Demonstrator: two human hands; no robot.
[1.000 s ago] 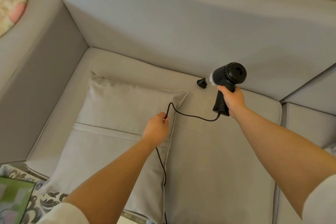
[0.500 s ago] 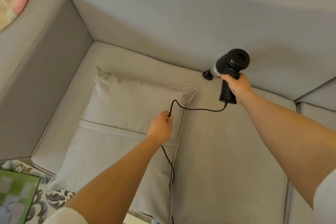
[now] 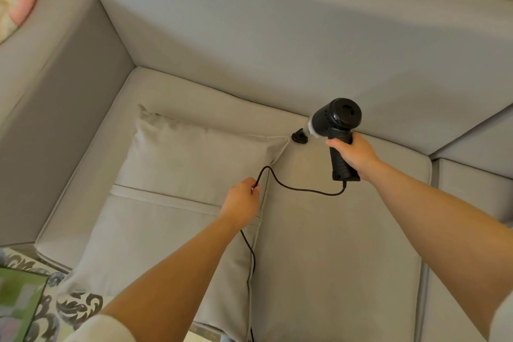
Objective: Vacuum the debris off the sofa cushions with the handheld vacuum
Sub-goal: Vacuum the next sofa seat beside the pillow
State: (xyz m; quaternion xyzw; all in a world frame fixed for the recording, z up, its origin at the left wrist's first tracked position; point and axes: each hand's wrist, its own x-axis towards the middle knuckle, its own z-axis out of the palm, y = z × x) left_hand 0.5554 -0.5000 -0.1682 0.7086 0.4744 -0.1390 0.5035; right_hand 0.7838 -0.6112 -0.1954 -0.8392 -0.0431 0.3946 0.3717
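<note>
My right hand (image 3: 354,154) grips the handle of the black handheld vacuum (image 3: 334,125). Its small round nozzle (image 3: 299,137) rests on the grey seat cushion (image 3: 338,244), right at the crease under the backrest and beside the pillow's top right corner. My left hand (image 3: 241,201) pinches the vacuum's black cord (image 3: 302,189), which loops from the handle's base to my fingers and then trails down toward the sofa's front edge. I cannot make out any debris on the fabric.
A loose grey pillow (image 3: 177,191) lies on the left part of the seat. The sofa's armrest (image 3: 52,125) rises at the left, the backrest (image 3: 277,44) behind. A pastel blanket (image 3: 16,0) sits at the top left. A patterned rug (image 3: 55,308) shows at the bottom left.
The vacuum's nozzle has slid along the back crease toward the pillow's corner. My left hand keeps hold of the cord, whose loop has shifted with the vacuum.
</note>
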